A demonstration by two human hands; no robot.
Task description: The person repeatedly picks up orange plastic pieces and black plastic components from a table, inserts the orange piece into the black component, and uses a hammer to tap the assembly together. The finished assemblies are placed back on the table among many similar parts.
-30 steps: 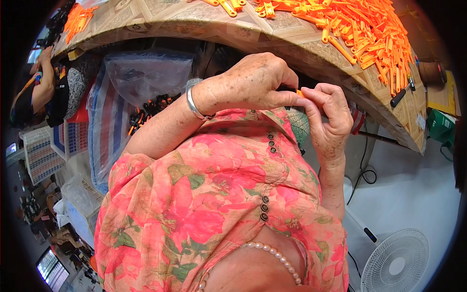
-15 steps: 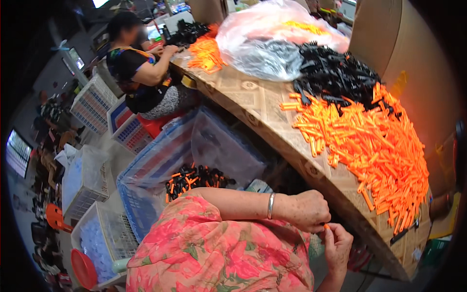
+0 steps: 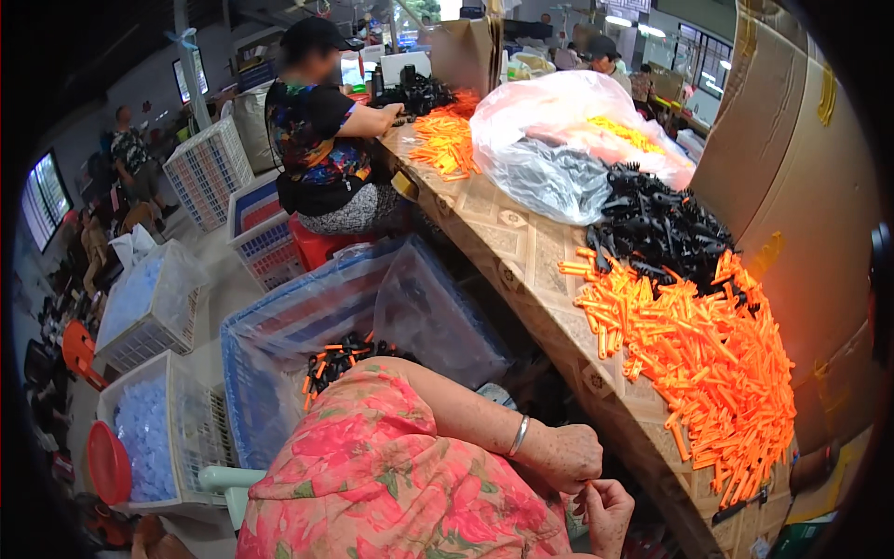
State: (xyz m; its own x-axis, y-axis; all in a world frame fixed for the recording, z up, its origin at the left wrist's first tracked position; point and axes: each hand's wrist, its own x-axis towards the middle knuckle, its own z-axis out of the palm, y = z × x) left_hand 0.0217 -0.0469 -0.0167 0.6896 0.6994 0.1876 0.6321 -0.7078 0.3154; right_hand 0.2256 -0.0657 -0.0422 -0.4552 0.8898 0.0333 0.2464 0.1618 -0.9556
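My left hand point(image 3: 568, 456), with a silver bangle at the wrist, is closed, its back toward the view. Just below it my right hand point(image 3: 607, 514) is pinched shut. The hands meet beside the table's near edge, over my lap. A tiny bit of orange shows between them; most of what they hold is hidden. On the table point(image 3: 568, 321) lies a large heap of orange plastic sticks point(image 3: 712, 363), right of my hands. Behind it is a pile of black toothed plastic pieces point(image 3: 661, 219). A lone black piece point(image 3: 740, 505) lies by the near corner.
A blue lined crate point(image 3: 270, 373) at my left holds joined black-and-orange pieces point(image 3: 340, 359). Clear bags point(image 3: 545, 177) lie on the table. Cardboard point(image 3: 792, 186) stands along the right. A co-worker point(image 3: 321, 130) sits farther up the table. White crates point(image 3: 172, 429) and a red basin point(image 3: 109, 463) are left.
The view has tilted up and shifted, showing more of the room. My hands stay together, lower and farther left in the picture; the orange tip between them shows less.
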